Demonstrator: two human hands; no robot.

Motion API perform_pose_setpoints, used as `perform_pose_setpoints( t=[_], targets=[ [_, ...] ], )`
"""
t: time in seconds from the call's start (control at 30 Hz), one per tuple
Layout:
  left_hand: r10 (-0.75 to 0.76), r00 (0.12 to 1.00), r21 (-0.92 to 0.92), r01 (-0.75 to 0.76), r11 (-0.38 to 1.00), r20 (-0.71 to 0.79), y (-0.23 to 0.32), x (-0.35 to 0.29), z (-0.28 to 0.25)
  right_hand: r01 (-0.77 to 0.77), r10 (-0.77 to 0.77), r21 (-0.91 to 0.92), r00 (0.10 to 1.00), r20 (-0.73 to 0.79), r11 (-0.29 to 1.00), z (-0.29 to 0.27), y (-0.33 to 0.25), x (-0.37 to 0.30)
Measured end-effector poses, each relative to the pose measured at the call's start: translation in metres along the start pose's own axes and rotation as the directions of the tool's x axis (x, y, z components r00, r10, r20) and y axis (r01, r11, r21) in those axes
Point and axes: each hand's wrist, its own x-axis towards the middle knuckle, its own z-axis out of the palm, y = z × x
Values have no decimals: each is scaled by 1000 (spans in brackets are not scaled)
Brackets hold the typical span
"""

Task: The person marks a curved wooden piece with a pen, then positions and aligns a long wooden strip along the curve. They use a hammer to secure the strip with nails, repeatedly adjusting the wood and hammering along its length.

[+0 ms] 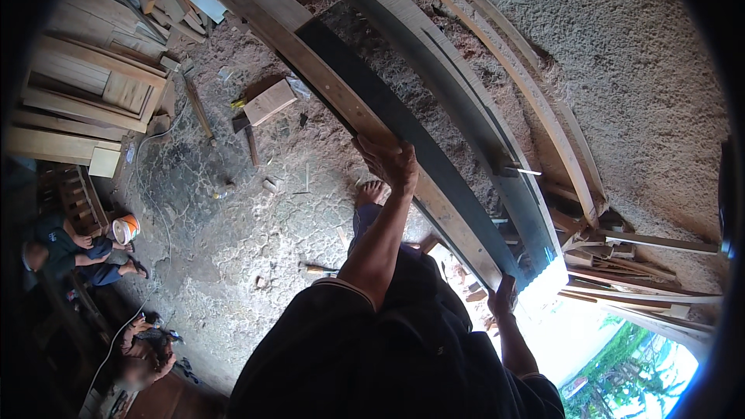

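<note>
A long wooden plank point(335, 93) runs diagonally from the upper left to the lower right in front of me. My left hand point(390, 161) is closed around it near mid-length. Close to its near right end, my right hand point(503, 295) grips the same plank, with its fingers partly hidden. Directly beside the plank lies a dark-coated strip point(419, 140). Past a gap, a second dark-faced board point(466, 128) runs roughly alongside. A thin light-coloured piece point(521, 171) sticks out across that board's edge.
Long timbers point(512, 70) lean by the rough wall point(636, 70). A wooden block point(270, 102), hammer-like tool point(252, 143) and handled tool point(320, 269) lie on the cracked floor. Stacked panels point(93, 85) stand left. Two other people sit at the lower left, near a bucket point(126, 228).
</note>
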Motion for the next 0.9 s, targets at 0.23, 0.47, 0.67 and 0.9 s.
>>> perform_pose_setpoints(
  t=[0.23,0.47,0.67,0.9],
  targets=[
    [0,1000,-13,0,1000,16,2,2,-4,31,-36,-53,996,-83,998,8,4,1],
    [195,980,-1,-195,981,39,-36,59,-57,26,-28,-30,999,-41,999,16,17,0],
    [666,724,125,-688,714,181,-46,194,-148,-39,37,-58,999,-31,998,29,23,3],
    [608,209,110,-974,197,766,38,300,-170,-212,235,116,939,-251,970,-5,-37,-12]
  ],
)
